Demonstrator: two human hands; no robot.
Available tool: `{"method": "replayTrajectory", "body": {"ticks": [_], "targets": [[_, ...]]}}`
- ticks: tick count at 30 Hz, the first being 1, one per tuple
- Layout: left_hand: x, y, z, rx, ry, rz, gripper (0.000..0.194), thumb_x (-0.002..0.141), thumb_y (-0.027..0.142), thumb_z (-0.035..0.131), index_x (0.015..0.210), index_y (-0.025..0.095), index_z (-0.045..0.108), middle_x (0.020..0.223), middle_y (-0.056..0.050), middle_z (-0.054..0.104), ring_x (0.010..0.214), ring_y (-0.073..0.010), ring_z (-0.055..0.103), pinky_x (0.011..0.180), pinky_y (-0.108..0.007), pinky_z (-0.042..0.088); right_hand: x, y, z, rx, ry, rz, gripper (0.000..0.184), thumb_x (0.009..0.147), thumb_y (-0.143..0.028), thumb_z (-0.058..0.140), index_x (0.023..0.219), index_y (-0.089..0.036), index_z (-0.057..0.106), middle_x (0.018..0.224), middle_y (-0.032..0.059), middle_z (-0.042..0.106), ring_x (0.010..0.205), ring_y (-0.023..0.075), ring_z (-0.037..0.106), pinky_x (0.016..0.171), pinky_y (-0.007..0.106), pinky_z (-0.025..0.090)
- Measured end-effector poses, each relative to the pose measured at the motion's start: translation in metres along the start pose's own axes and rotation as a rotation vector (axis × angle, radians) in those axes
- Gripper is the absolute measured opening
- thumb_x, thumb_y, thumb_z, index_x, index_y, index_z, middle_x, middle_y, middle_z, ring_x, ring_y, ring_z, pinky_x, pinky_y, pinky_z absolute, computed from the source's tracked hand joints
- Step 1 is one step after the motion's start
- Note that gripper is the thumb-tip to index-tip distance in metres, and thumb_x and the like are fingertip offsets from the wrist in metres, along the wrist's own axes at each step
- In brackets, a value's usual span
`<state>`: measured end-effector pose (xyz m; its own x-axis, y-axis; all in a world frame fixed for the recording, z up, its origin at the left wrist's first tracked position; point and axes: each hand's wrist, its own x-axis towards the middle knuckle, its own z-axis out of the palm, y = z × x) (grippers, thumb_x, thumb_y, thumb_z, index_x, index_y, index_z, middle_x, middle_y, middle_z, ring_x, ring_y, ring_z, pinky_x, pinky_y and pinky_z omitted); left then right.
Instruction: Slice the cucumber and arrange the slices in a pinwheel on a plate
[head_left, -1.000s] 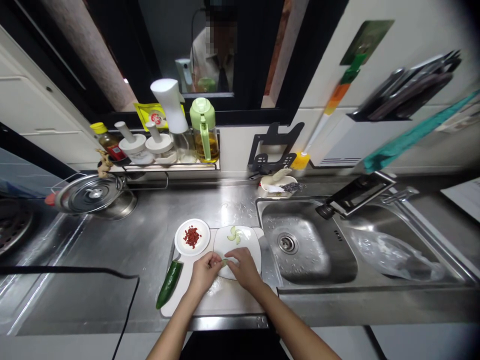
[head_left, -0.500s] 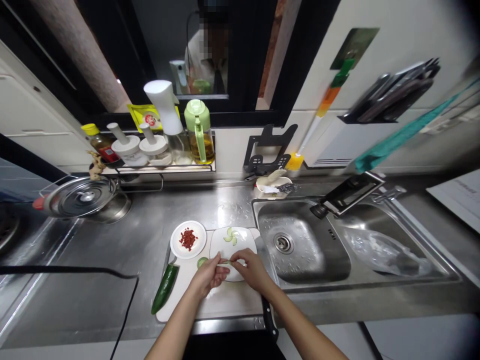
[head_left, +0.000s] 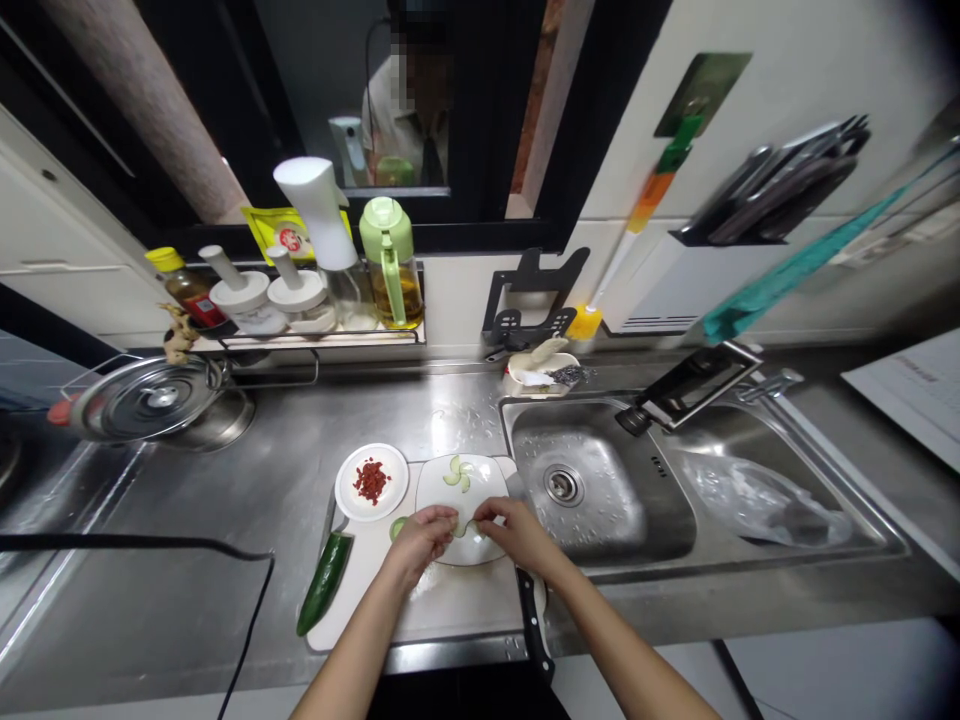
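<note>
Over the near half of a white square plate (head_left: pixel 489 478), my left hand (head_left: pixel 424 543) is closed in a pinch on a thin, pale green cucumber slice (head_left: pixel 460 524). My right hand (head_left: pixel 516 533) faces it, thumb and finger pinching another small, thin cucumber slice (head_left: pixel 472 527). Several curved cucumber slices (head_left: pixel 457 473) lie in a fan at the plate's far side. Beside my left fingers a round green cucumber piece (head_left: pixel 397 526) rests on the cutting board (head_left: pixel 435 612), partly hidden. A cut length of cucumber (head_left: pixel 325 583) lies along the board's left edge.
A small round plate (head_left: pixel 344 492) bears chopped red bits. At the board's right edge lies a knife with a black handle (head_left: pixel 532 620). To the right is the sink (head_left: pixel 600 475); bottles and jars stand on a rack (head_left: pixel 322 342) behind. A black cable (head_left: pixel 142 541) crosses the left counter.
My hands have drawn slightly apart, and a pale slice now shows at the left fingertips with a small piece at the right. The view has shifted a little.
</note>
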<state>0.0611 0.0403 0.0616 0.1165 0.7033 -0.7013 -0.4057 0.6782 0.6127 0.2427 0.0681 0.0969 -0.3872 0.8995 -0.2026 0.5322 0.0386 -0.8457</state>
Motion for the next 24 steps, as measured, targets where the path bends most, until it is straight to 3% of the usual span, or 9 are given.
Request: {"method": "replayTrajectory", "body": {"ticks": [2, 5, 10, 14, 24], "targets": [[0.004, 0.0, 0.004, 0.098, 0.025, 0.05, 0.03, 0.055, 0.029, 0.076, 0.077, 0.013, 0.063, 0.054, 0.004, 0.056, 0.047, -0.0049, 0.048, 0.043, -0.017, 0.024, 0.004, 0.005, -0.004, -0.014, 0.026, 0.02, 0.012, 0.073, -0.017, 0.055, 0.077, -0.02, 0.066, 0.073, -0.001, 0.066, 0.069, 0.014, 0.058, 0.062, 0.024, 0.04], [0.012, -0.003, 0.01, 0.264, 0.077, 0.157, 0.024, 0.059, 0.03, 0.072, 0.074, 0.014, 0.063, 0.055, 0.004, 0.056, 0.05, -0.0068, 0.05, 0.048, -0.018, 0.03, 0.011, 0.013, -0.013, -0.155, 0.052, 0.029, 0.01, 0.073, -0.017, 0.056, 0.077, -0.019, 0.065, 0.072, -0.0008, 0.066, 0.069, 0.0136, 0.058, 0.064, 0.023, 0.039], [0.025, -0.009, 0.023, 0.703, 0.205, 0.298, 0.011, 0.068, 0.027, 0.064, 0.072, 0.016, 0.064, 0.059, 0.003, 0.058, 0.057, -0.0095, 0.053, 0.058, -0.021, 0.037, 0.022, 0.023, -0.026, -0.407, 0.027, 0.044, 0.01, 0.074, -0.016, 0.056, 0.076, -0.019, 0.065, 0.074, 0.0, 0.064, 0.078, 0.0146, 0.055, 0.069, 0.023, 0.036], [0.03, -0.011, 0.038, 0.933, 0.259, 0.32, 0.004, 0.073, 0.021, 0.061, 0.073, 0.018, 0.064, 0.067, 0.002, 0.064, 0.066, -0.0104, 0.057, 0.063, -0.02, 0.038, 0.029, 0.026, -0.031, -0.495, -0.005, 0.09, 0.012, 0.076, -0.017, 0.054, 0.079, -0.02, 0.066, 0.078, 0.0022, 0.064, 0.086, 0.0171, 0.053, 0.072, 0.025, 0.034], [0.036, -0.02, 0.055, 1.158, 0.304, 0.294, 0.01, 0.08, 0.023, 0.053, 0.08, 0.02, 0.063, 0.075, -0.001, 0.067, 0.073, -0.0141, 0.06, 0.065, -0.023, 0.035, 0.036, 0.032, -0.027, -0.669, -0.061, 0.18, 0.018, 0.082, -0.02, 0.048, 0.086, -0.021, 0.066, 0.089, 0.0046, 0.066, 0.096, 0.0202, 0.05, 0.073, 0.028, 0.03]]}}
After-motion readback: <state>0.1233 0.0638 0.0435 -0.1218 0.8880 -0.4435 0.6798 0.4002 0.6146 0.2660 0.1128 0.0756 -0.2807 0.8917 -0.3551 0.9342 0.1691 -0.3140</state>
